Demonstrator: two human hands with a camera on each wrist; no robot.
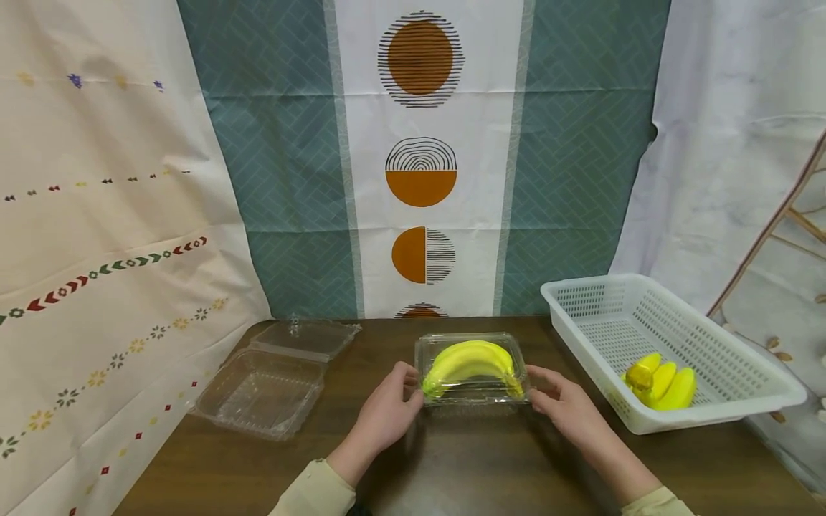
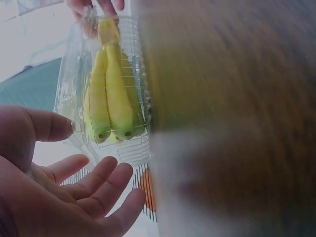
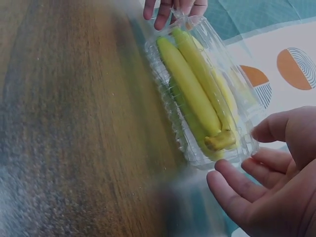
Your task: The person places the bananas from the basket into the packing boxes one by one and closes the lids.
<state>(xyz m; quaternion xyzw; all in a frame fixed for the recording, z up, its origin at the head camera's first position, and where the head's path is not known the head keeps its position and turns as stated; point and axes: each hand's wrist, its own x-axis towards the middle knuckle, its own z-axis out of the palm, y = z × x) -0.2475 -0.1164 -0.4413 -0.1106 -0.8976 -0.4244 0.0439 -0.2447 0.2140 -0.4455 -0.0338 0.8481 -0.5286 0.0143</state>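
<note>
One clear box [image 1: 474, 398], lid down, is sitting at the middle of the table [image 1: 464, 466], its front edge facing the person; one bunch of yellow bananas [image 1: 472, 353] is lying inside, green tips toward the left end, stem toward the right. One left hand [image 1: 392, 401]: standing at the box's left end, its thumb touching the rim, its fingers spreading apart, nearly straight, and gripping nothing. One right hand [image 1: 568, 405]: standing at the opposite end in a matching pose, thumb and loosely bent fingers resting near or against the plastic without closing round it; exact contact is staying hard to judge through the glare. Two pale sleeves [image 1: 319, 491] are covering the forearms. One unfolded box [image 1: 258, 398], also clear, is lying to the left, its lid leaning back at the far side. One white basket [image 1: 589, 352] is standing to the right, tapering holes lining its walls; a second bunch [image 1: 665, 387] is resting in its near part. One patterned curtain [image 1: 284, 143], teal and white with orange discs, is hanging behind.
</note>
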